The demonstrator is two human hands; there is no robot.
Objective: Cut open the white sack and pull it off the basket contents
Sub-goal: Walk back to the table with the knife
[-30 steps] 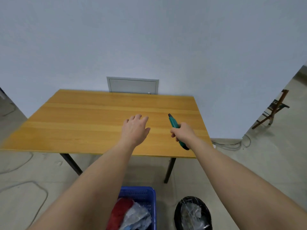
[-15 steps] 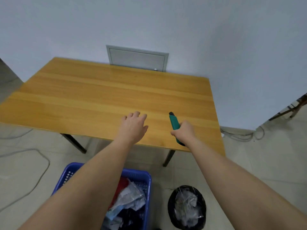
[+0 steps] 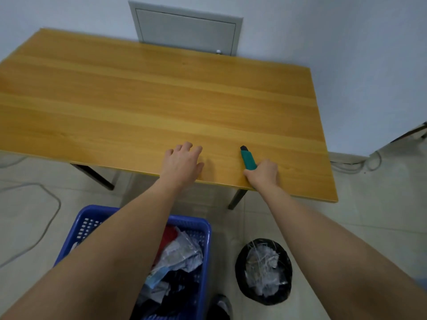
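My right hand (image 3: 263, 174) grips a teal utility knife (image 3: 247, 158) at the near edge of the wooden table (image 3: 143, 100), its dark tip pointing away from me. My left hand (image 3: 182, 161) hovers open over the same edge, fingers spread, holding nothing. On the floor below stands a blue plastic basket (image 3: 205, 229) with crumpled clear plastic (image 3: 182, 250), a red item and dark cloth inside; my left forearm hides much of it. No whole white sack shows.
A black-lined round bin (image 3: 264, 271) with crumpled plastic stands right of the basket. A grey wall hatch (image 3: 187, 31) is behind the table. Cables lie on the floor at left (image 3: 46, 218) and at right by the wall (image 3: 353, 163). Black table legs stand under the near edge.
The view has tilted down, so the basket and bin show more fully. Both hands have stayed over the table's near edge, the right one still on the knife.
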